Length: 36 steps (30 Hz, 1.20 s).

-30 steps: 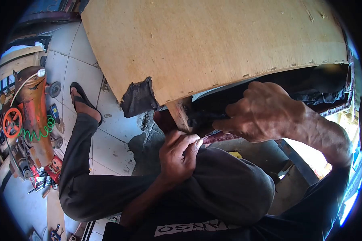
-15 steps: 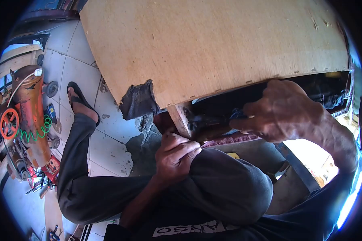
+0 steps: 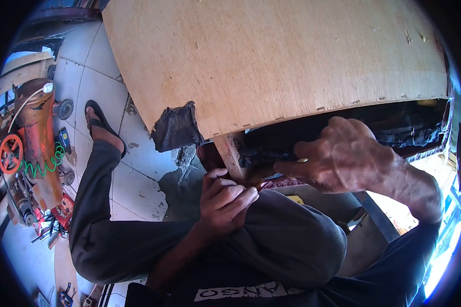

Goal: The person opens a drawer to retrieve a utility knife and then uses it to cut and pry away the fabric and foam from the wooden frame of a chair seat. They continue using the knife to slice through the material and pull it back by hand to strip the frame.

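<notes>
tiled floor [image 3: 137,185]; left hand [image 3: 224,201] (fingers curled) near maroon trim [image 3: 286,181]

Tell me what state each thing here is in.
Left hand, fingers bent, near the wooden strut
Right hand, fingers curled, grip unclear
Board, stapled along its lower edge
Cloth scrap, ragged
Green hose, coiled
Sandal, worn on a foot
Floor, tiled, marked

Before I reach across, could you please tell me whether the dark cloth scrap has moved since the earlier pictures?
No, the dark cloth scrap has not visibly moved: against the plywood panel, it still hangs at the same lower corner.
</notes>
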Each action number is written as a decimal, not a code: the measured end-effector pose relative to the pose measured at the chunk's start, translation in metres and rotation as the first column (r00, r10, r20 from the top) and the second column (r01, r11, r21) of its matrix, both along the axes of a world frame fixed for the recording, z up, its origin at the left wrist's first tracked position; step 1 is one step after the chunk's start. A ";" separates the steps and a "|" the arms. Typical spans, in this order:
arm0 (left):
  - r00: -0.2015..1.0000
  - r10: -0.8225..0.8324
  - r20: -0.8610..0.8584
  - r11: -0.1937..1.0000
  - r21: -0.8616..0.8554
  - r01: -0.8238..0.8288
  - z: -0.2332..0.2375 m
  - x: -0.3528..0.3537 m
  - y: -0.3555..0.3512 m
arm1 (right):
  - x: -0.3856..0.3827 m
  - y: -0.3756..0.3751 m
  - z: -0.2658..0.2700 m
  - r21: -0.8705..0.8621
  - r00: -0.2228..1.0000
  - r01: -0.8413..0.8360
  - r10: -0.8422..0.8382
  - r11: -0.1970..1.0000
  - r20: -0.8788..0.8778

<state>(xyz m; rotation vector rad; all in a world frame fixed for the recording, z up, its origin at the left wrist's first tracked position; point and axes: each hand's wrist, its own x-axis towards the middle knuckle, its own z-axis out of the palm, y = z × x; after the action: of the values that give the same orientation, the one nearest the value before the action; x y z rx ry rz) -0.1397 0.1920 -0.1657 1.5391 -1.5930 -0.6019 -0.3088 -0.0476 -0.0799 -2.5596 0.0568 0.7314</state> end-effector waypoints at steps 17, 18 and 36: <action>0.995 -0.086 -0.051 0.995 0.055 0.089 0.025 -0.006 0.009 | -0.028 -0.027 0.028 0.000 0.943 0.205 -0.198 0.979 0.268; 0.995 -0.086 -0.053 0.994 0.059 0.089 0.025 -0.007 0.009 | -0.029 -0.026 0.033 0.004 0.943 0.205 -0.198 0.979 0.266; -0.251 0.797 -0.549 0.595 0.783 0.178 -0.016 -0.010 0.006 | -0.482 -0.160 -0.019 0.400 -0.411 0.868 -0.877 -0.294 0.249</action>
<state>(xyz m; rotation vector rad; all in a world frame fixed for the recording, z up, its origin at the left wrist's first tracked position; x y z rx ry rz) -0.1492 0.1985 -0.1819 1.1089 0.5691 -1.5606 -0.7909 -0.2079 -0.0992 -1.4272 1.8137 -0.7038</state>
